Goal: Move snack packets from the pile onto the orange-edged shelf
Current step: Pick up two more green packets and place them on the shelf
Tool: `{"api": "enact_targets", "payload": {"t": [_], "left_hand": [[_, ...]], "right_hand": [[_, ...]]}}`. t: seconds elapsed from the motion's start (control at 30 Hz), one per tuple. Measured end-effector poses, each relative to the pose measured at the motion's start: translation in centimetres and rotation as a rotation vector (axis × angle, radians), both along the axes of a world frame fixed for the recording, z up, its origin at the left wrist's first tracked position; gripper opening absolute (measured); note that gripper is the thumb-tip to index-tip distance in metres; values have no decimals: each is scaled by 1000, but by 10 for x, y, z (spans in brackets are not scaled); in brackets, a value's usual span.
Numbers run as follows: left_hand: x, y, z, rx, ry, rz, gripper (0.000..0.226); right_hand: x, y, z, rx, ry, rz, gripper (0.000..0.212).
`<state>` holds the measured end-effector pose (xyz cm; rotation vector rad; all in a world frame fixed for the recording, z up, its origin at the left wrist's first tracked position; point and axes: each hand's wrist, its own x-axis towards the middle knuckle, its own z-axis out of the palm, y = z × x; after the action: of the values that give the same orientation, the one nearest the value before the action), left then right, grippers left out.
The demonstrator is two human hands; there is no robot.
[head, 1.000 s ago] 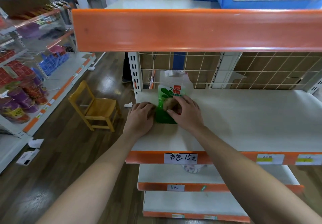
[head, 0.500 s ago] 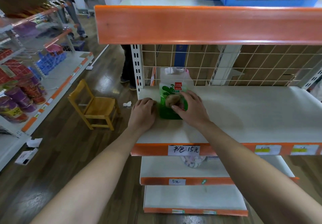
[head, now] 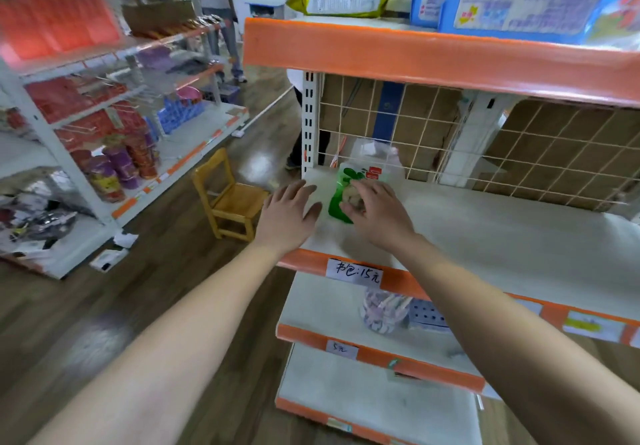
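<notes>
1. A stocked rack lines the far left. Wooden floor runs as an open aisle between it and the shelf.
2. A small chair stands in that aisle, near the shelf's left end.
3. The left hand lies palm down over the shelf's left front corner with its fingers straight and spread. It holds nothing, and its thumb is just beside the packet.
4. The packet sits at the shelf's left end, close to the white post and the wire grid. A clear bag is behind it. The packet is green with a white top, a red label at its upper right corner and a brown food picture in the middle.
5. The right hand covers the packet's right side, fingers bent over it and thumb on its front.
6. To the right, the orange-edged shelf is bare white board as far as the frame edge. An upper shelf hangs low over it.
7. Half a second ago the left hand was curled against the packet's left edge. It has since opened and drawn slightly away, while the packet keeps its place.
</notes>
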<state>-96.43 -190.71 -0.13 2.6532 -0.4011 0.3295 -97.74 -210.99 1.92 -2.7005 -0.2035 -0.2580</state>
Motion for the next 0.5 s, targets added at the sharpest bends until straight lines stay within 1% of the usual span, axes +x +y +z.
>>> {"api": "enact_targets", "payload": {"t": [0.13,0.27,0.37,0.5], "left_hand": [[-26,32,6,31,19,106,51],[-52,83,4,66,-27,201,52],[-70,124,6,71,-43,283,53],[-86,181,6,37,-17,416,56]], "right_hand": [[-2,36,3,-51,11,122,61],[-5,86,8,-122,-37,272,61],[-5,131,9,-145,-46,385,62],[-6,202,5,-162,-65,456,62]]}}
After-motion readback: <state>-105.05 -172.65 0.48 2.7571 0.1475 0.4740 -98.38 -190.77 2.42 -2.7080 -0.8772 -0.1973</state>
